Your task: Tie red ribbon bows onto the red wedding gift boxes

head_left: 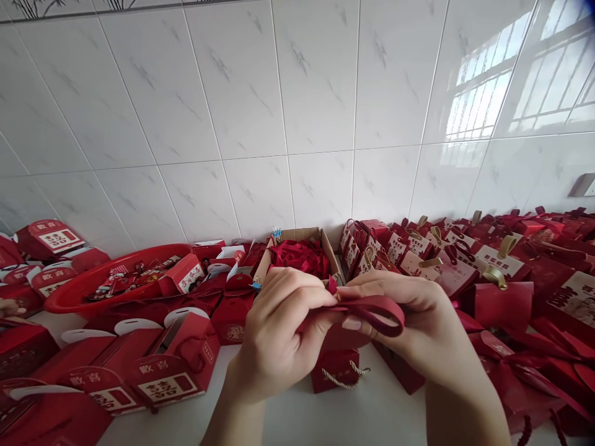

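Observation:
My left hand (283, 331) and my right hand (421, 316) meet at the middle of the view, both with their fingers pinched. Between them runs a dark red ribbon (393, 317), its loop sticking out over my right fingers. A part of something red shows just below my fingers; whether the ribbon is joined to it I cannot tell. Lower down, a small red gift box (335, 373) with a twisted cream cord handle stands on the white table (320, 421). My fingers hide the ribbon's ends.
Behind my hands, a cardboard box (331, 251) holds red ribbons. Red candy boxes (171, 378) and a red plastic basin (69, 300) with small packets lie left. Many red gift bags (446, 269) crowd the right. Another person's hand (10, 308) shows at the left edge. A tiled wall (316, 93) rises behind.

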{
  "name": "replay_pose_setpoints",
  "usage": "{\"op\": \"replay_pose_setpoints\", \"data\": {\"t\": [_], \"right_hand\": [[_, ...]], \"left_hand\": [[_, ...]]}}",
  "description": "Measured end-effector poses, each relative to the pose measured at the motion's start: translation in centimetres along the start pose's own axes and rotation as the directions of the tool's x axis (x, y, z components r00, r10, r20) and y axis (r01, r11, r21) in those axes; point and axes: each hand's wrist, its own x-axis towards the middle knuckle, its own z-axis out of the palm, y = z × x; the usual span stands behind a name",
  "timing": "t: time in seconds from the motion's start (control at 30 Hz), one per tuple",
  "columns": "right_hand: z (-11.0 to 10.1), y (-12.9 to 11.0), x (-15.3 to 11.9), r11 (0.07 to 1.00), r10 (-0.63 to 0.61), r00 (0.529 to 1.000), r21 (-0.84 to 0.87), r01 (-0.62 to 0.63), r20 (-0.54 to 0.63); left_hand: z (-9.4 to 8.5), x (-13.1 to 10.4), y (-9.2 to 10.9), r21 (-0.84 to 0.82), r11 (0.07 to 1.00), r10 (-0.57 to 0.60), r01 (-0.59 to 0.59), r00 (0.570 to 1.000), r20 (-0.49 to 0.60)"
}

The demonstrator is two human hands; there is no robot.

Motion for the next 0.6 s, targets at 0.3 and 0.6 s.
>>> {"op": "replay_pose_setpoints", "data": {"t": [0.3, 0.6], "right_hand": [[0.6, 0.3, 0.5, 0.996, 0.07, 0.997, -0.058, -0.072, -0.027], [0.8, 1.2, 0.8, 0.993, 0.031, 0.998, -0.114, -0.037, -0.051]], "left_hand": [[0.2, 0.0, -0.3, 0.065, 0.997, -0.032, 0.033, 0.999, -0.016], [-0.1, 0.0, -0.6, 0.033, 0.963, -0.269, 0.267, 0.954, 0.129]]}}
